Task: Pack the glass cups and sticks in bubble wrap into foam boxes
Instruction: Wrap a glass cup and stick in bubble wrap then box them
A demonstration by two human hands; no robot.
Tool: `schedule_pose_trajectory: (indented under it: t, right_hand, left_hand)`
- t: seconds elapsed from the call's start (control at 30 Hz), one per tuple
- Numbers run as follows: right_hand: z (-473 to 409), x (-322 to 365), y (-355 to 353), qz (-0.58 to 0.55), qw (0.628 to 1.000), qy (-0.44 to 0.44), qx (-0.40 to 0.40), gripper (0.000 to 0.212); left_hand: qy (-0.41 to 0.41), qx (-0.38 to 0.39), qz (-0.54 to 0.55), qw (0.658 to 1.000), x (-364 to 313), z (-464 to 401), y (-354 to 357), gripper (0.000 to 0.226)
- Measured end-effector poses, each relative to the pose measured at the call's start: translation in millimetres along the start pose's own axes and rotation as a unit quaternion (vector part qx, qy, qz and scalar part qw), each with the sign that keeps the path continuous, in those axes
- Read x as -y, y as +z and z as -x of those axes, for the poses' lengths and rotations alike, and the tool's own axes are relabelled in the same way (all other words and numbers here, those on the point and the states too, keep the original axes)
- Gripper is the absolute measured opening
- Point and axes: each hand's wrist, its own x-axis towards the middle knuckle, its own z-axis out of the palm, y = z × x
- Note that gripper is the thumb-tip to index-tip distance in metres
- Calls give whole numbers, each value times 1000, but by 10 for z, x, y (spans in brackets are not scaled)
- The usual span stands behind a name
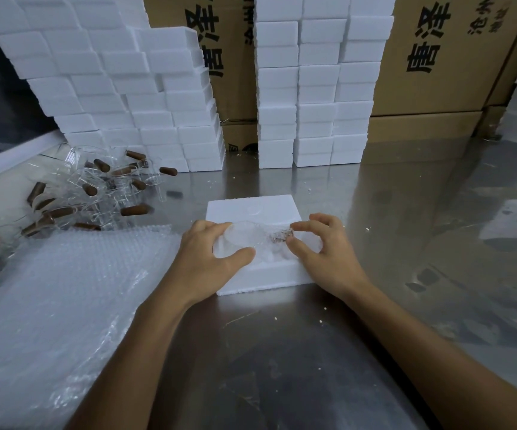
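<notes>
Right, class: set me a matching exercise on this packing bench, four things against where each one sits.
Things:
1. bubble wrap sheets
2. loose glass cups
3. open foam box
4. cardboard cartons

Places:
A. behind the foam stacks
B. under both hands
C. near left of the table
D. far left of the table

Pairs: 1-C, 2-D, 3-B, 4-A

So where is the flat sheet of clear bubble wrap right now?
In the head view, the flat sheet of clear bubble wrap lies on the steel table, at the person's left, just in front of the pile of glass cups and beside the left hand.
</notes>
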Motion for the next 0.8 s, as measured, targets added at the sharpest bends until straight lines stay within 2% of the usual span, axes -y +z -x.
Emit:
schedule_pose_trajectory:
  t: [0.07,0.2,0.37,0.47,0.57,0.63,0.73,0.8]
  right_hand:
    - [8,-3,1,-10,1000,5,-3,25]
    - [9,-1,4,-22,1000,5,-8,18]
    - [-12,-2,-6,-36,999,12,3,14]
    - [-44,2,-26,-69,997,29,-1,26]
    - [-118,5,-79,-134,989,61,-3,44]
    - [-157,-4,-107,-161,984,73,17,50]
    - [-163,-10,-94,-161,983,68,57,51]
    - [-154,-3,-84,-159,985,49,52,44]
  left_hand:
    - [13,-2,-10,1000,12,13,-19,68]
    - [8,-8,0,1000,15,6,-21,58]
    - [12,-11,6,1000,58,1,-33,59]
    - [22,-14,5,1000,78,6,-1,67]
    - [-8,-40,79,996,88,1,44,83]
    - [-38,-31,141,989,115,-24,73,91]
    - [-59,-14,185,981,141,-46,123,90]
    - [-50,-35,247,967,125,-61,132,83]
